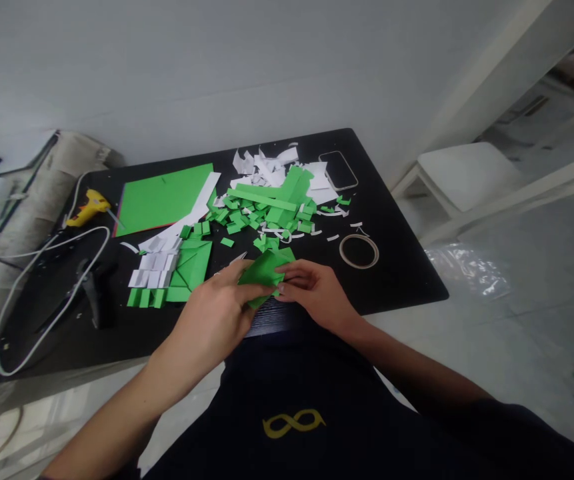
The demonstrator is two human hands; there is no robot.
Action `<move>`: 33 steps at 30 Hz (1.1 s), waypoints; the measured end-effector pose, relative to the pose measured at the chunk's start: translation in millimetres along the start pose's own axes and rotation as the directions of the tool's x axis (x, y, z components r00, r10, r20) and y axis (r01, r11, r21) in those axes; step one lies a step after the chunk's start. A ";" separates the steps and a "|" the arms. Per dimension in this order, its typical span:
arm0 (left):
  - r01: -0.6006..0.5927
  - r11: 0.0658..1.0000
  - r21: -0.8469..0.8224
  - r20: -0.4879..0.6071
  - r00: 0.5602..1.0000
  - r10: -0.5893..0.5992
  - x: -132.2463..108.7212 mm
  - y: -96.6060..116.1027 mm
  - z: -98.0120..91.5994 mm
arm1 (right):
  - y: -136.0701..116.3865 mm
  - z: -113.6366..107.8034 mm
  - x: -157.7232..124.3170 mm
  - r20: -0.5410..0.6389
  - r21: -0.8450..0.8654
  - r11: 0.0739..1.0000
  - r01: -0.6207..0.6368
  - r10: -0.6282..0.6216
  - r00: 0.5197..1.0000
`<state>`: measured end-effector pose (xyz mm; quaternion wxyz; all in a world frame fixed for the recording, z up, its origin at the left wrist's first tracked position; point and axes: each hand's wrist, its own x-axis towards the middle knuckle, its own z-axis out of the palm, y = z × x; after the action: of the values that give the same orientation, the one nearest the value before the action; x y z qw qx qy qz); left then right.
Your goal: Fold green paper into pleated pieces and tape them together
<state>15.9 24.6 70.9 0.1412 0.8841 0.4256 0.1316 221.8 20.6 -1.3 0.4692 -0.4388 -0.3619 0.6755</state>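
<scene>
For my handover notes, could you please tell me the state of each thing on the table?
left grip: closed on folded green paper
right grip: closed on the same paper
tape roll: lying flat
phone: face up, screen dark
glue gun: lying on its side
green sheet: lying flat

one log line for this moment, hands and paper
left hand: pinching green paper | right hand: pinching same piece | table: green scraps, tape ring, glue gun, phone
</scene>
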 end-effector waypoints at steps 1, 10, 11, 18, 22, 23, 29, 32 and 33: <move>0.008 1.000 0.015 -0.004 1.000 -0.008 0.2 1.3 0.3 | 0.7 1.0 0.1 -0.007 0.005 1.000 0.005 -0.005 1.000; 0.169 0.984 -0.052 0.004 0.986 -0.170 8.1 -17.8 -8.4 | -2.0 1.0 -0.4 0.001 -0.003 1.000 -0.006 0.006 1.000; 0.182 0.981 -0.072 0.040 0.983 -0.179 8.7 -22.5 -9.5 | -3.0 0.5 -0.5 0.003 -0.015 1.000 0.004 -0.004 1.000; 0.107 0.981 -0.161 0.072 0.993 -0.096 10.8 -37.7 -7.2 | -4.2 0.2 -2.0 0.025 -0.161 0.985 0.060 -0.056 0.998; 0.055 0.979 -0.196 0.045 0.998 -0.047 11.4 -29.7 -7.9 | -1.2 0.2 -1.5 0.029 -0.173 0.982 0.076 -0.072 0.997; 0.041 0.979 -0.201 0.036 0.999 -0.035 11.5 -26.7 -8.7 | -0.8 0.2 -1.2 0.029 -0.165 0.984 0.073 -0.069 0.997; 0.031 0.986 -0.162 0.011 0.999 -0.030 12.4 -12.3 -12.4 | -0.7 0.7 -0.2 0.030 -0.132 0.990 0.055 -0.051 0.998; 0.026 0.995 -0.101 0.003 1.000 -0.026 11.6 -9.3 -12.3 | -0.6 0.6 0.1 0.025 -0.124 0.991 0.047 -0.044 0.999; 0.026 0.996 -0.081 0.004 1.000 -0.026 11.0 -8.7 -12.1 | -0.4 0.2 0.3 0.026 -0.125 0.991 0.046 -0.043 0.999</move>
<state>12.0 40.1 80.2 0.1794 0.8721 0.4313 0.1458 221.7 21.0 -1.0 0.4515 -0.4513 -0.4188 0.6458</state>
